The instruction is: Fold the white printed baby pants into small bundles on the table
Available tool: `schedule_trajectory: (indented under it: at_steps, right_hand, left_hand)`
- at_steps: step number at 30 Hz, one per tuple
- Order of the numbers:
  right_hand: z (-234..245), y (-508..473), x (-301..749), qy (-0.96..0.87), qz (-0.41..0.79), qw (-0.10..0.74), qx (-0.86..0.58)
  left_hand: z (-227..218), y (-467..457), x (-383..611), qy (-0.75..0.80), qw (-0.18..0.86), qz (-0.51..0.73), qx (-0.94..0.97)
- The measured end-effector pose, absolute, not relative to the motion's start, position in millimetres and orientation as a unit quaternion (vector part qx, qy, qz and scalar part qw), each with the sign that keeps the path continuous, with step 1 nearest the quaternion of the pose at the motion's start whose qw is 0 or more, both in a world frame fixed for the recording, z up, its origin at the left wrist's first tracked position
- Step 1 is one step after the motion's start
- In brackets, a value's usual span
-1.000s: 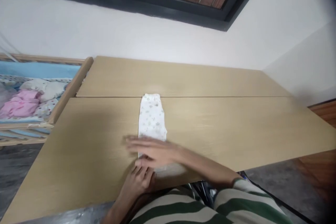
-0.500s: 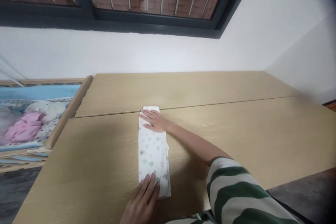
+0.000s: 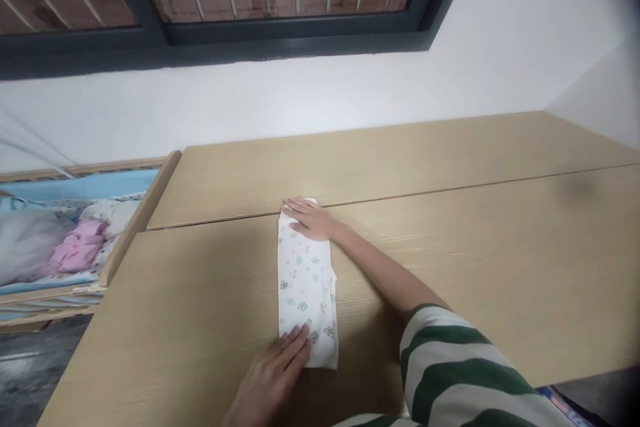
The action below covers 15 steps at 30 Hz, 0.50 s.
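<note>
A folded pair of white baby pants (image 3: pixel 305 280), printed with small green and pink figures, lies lengthwise on the wooden tabletop (image 3: pixel 200 307). Flat on the far end rests my right hand (image 3: pixel 311 219), palm down with its fingers stretched. My left hand (image 3: pixel 273 370) touches the lower left edge of the pants, fingers extended and close together, the palm beside the cloth. Neither hand grips anything. Part of the cloth's far end is hidden under my right hand.
A wooden crib (image 3: pixel 145 213) stands against the table's left side, with pink cloth (image 3: pixel 80 247) and white bedding inside. Behind the table is a white wall (image 3: pixel 225 107) below a dark-framed window (image 3: pixel 295 33). A seam runs across the tabletop near the pants' far end.
The camera view has turned slightly, so the table and pants sit differently in the picture. Both hands stay on the pants, my left fingers now closer together.
</note>
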State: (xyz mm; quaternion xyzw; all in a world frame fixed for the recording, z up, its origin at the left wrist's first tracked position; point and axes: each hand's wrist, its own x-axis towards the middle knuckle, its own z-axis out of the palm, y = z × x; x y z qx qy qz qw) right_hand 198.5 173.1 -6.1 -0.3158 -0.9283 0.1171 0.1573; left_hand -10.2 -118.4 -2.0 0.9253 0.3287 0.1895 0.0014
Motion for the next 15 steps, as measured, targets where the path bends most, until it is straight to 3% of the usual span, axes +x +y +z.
schedule_trajectory:
  at_steps: [6,15]
  right_hand:
    - [-14,178,201,-0.921,0.117,0.198,-0.315]
    - [-22,180,201,-0.863,0.227,0.349,-0.287]
  left_hand:
    - [18,-123,-23,0.369,0.107,0.131,0.914]
    - [30,-115,-24,0.462,0.14,0.092,0.871]
